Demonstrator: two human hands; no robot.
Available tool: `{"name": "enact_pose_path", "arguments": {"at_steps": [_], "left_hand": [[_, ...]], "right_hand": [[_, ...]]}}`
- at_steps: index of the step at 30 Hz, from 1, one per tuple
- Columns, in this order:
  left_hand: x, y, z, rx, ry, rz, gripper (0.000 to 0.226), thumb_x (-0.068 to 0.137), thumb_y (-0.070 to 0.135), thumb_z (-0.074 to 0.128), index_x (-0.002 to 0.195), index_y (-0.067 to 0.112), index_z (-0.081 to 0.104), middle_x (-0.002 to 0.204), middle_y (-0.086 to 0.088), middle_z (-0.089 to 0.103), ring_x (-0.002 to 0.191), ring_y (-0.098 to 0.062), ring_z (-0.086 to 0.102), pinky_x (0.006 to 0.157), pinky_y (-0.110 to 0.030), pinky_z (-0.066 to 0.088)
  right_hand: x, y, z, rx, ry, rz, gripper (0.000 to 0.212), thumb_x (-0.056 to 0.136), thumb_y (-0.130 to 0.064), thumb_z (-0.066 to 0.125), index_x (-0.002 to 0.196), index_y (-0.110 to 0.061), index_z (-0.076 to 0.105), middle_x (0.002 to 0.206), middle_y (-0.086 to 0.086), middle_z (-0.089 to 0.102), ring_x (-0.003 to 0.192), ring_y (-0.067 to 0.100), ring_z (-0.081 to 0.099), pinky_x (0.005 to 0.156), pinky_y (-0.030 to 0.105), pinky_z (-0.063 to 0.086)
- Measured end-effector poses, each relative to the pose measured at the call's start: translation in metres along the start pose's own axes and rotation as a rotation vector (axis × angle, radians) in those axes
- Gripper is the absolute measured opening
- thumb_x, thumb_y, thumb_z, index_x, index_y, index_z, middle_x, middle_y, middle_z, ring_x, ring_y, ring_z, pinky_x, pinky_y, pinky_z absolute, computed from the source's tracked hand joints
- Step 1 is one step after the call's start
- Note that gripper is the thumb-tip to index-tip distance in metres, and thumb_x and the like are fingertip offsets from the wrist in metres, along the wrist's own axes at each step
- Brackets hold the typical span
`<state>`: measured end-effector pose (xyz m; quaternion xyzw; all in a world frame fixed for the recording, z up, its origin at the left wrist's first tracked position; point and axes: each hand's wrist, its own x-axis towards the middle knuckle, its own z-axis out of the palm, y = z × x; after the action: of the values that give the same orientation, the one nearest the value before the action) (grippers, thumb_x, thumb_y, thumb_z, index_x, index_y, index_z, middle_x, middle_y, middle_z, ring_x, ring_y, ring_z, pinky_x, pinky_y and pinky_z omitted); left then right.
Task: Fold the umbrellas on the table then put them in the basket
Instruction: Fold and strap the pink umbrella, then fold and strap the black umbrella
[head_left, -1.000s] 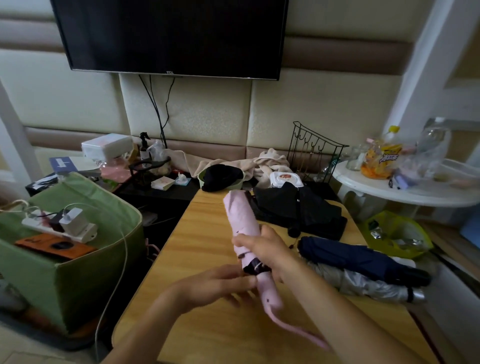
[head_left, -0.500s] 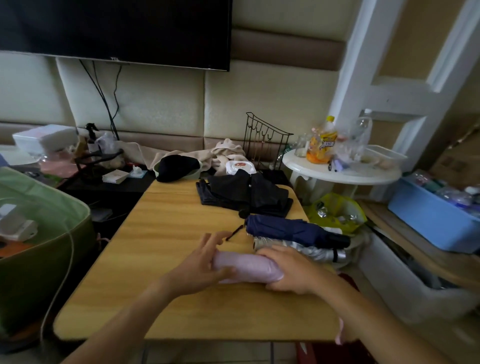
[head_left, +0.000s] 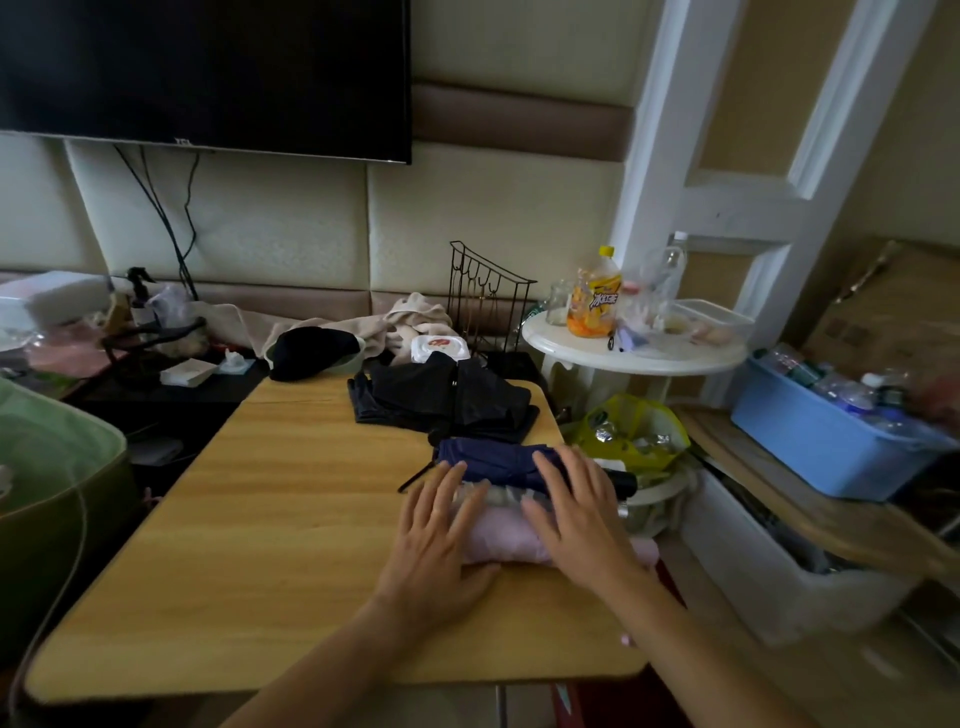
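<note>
Three folded umbrellas lie side by side at the right of the wooden table: a pink umbrella nearest me, a silver umbrella behind it, then a navy umbrella. My left hand lies flat on the left ends of the pink and silver ones, fingers spread. My right hand lies flat across their right ends, fingertips on the navy one. Neither hand is closed around anything. A loose black umbrella is heaped at the table's far edge. The green basket stands at the left.
A white round side table with bottles and a wire rack stand behind the table's right corner. A yellow-green bag and a blue bin sit to the right. Clutter and cables fill the far left.
The pink umbrella was upright in both hands, then was laid on the table and pushed against the silver one. Both hands now lie flat on top. My view has turned right.
</note>
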<state>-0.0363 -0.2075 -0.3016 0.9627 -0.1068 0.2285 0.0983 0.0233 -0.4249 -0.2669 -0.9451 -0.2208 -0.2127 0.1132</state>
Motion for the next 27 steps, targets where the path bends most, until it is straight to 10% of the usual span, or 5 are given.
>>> {"name": "enact_pose_path", "arguments": {"at_steps": [7, 13, 18, 22, 27], "left_hand": [[0.008, 0.0, 0.008, -0.015, -0.154, -0.031, 0.075, 0.091, 0.07, 0.045, 0.153, 0.029, 0.039, 0.171, -0.002, 0.009, 0.158, -0.025, -0.001, 0.12, -0.058, 0.029], [0.014, -0.01, -0.011, -0.063, -0.237, 0.044, 0.076, 0.091, 0.077, 0.034, 0.158, 0.046, 0.018, 0.168, 0.013, -0.02, 0.151, -0.01, -0.03, 0.127, -0.046, -0.002], [0.015, -0.059, -0.046, -0.213, -0.238, 0.094, 0.058, 0.098, 0.074, 0.026, 0.152, 0.052, 0.026, 0.162, 0.027, 0.005, 0.148, 0.01, 0.001, 0.12, -0.019, 0.005], [0.014, -0.1, -0.055, -0.203, -0.291, -0.077, 0.048, 0.098, 0.064, 0.041, 0.143, 0.049, 0.037, 0.146, 0.03, 0.024, 0.134, 0.012, 0.026, 0.115, -0.024, 0.03], [0.025, -0.121, -0.06, -0.13, -0.468, -0.11, 0.059, 0.093, 0.064, 0.051, 0.146, 0.042, 0.04, 0.147, 0.022, 0.03, 0.14, 0.001, 0.028, 0.116, -0.023, 0.024]], "right_hand": [[-0.001, -0.001, 0.017, -0.047, -0.023, 0.019, 0.065, 0.108, -0.055, 0.017, 0.157, -0.021, 0.041, 0.162, 0.008, 0.04, 0.15, 0.027, 0.036, 0.121, 0.052, 0.032], [0.02, -0.002, 0.012, -0.043, 0.145, 0.016, 0.049, 0.098, -0.057, 0.044, 0.123, -0.022, 0.067, 0.125, 0.003, 0.063, 0.115, 0.025, 0.059, 0.098, 0.048, 0.046], [0.071, -0.027, 0.011, 0.024, 0.252, -0.002, 0.034, 0.104, -0.044, 0.039, 0.094, -0.022, 0.062, 0.098, -0.002, 0.058, 0.09, 0.019, 0.055, 0.084, 0.04, 0.044], [0.125, -0.06, 0.023, 0.11, -0.057, -0.041, 0.02, 0.105, -0.029, 0.044, 0.099, -0.019, 0.06, 0.1, -0.002, 0.058, 0.091, 0.018, 0.058, 0.076, 0.033, 0.048], [0.194, -0.095, 0.041, 0.142, -0.41, 0.114, 0.015, 0.102, -0.02, 0.052, 0.109, -0.021, 0.065, 0.115, 0.004, 0.064, 0.099, 0.024, 0.063, 0.083, 0.04, 0.056]]}}
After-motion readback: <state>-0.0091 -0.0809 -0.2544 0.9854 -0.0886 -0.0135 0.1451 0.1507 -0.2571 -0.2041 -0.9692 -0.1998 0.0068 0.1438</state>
